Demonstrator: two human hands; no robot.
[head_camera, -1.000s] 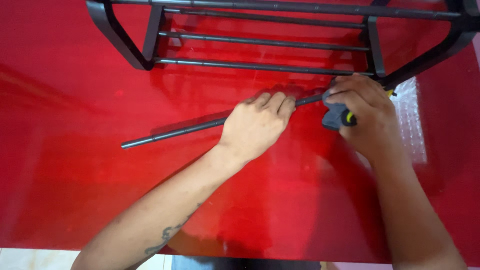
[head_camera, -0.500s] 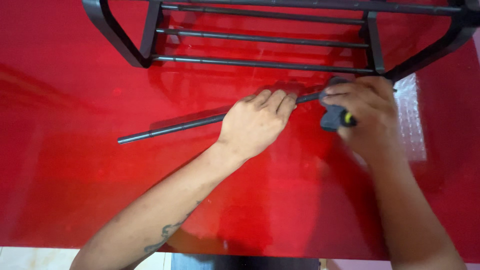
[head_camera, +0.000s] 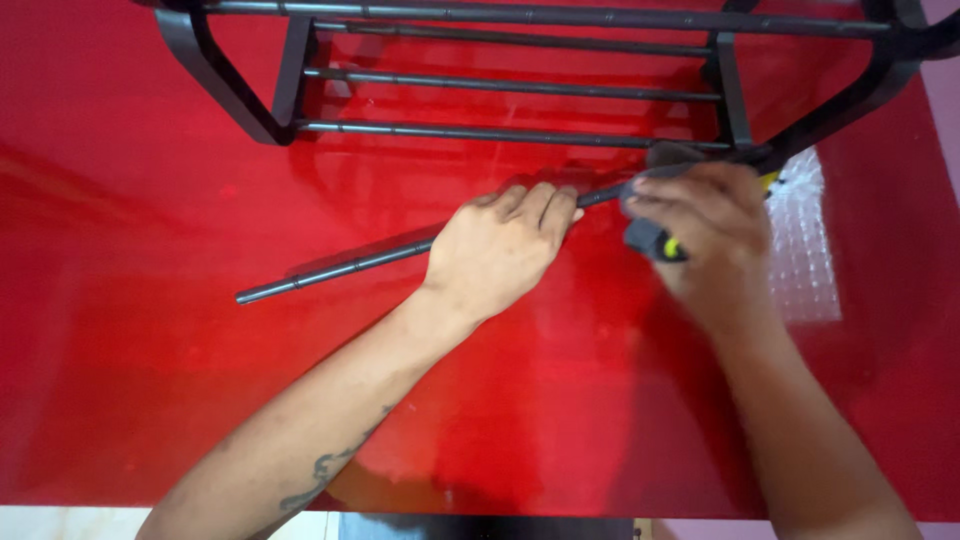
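A long dark metal rod (head_camera: 340, 268) lies slanted on the glossy red table (head_camera: 150, 380). My left hand (head_camera: 497, 248) presses down on the rod's middle, fingers curled over it. At the rod's right end my right hand (head_camera: 705, 225) grips a screwdriver with a grey and yellow handle (head_camera: 655, 243); its tip is hidden by my fingers. Just beyond both hands stands a black metal rack frame (head_camera: 500, 133) with several horizontal bars.
A sheet of clear bubble wrap (head_camera: 805, 250) lies right of my right hand. The rack's black curved legs (head_camera: 215, 80) sit at the far left and far right. The table's near edge (head_camera: 480, 505) runs along the bottom.
Both hands and the rod have stayed nearly in place; my right hand has shifted slightly at the rod's end and looks blurred.
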